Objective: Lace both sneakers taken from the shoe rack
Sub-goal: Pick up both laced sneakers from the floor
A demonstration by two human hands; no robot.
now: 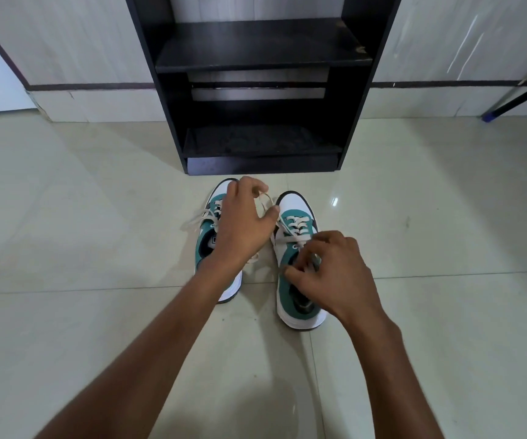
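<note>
The shoe rack (263,83) fills the top centre of the frame, and both shelves you can see have nothing on them, so the pair is already out on the floor (65,217) just in front of it. Toes point at the rack and heels at you, which makes sense: the eyelets face up right where you can reach them.

The right sneaker (298,264) sits centre frame, a bit right, and it's the one you're on. Its lower rows are already crossed; the upper rows near the tongue look unfinished. The left sneaker (221,236) sits just beside it, with loose lace ends (197,218) spilling off to the left, so I'd guess it's waiting its turn.

Your left hand (244,217) reaches across the left shoe with thumb and fingers pinched on the lace (267,204), lifting a loop to keep it taut. Your right hand (328,267) is curled down over the right shoe's upper eyelets, fingertips nipped together on the other end, probably to feed it through.
</note>
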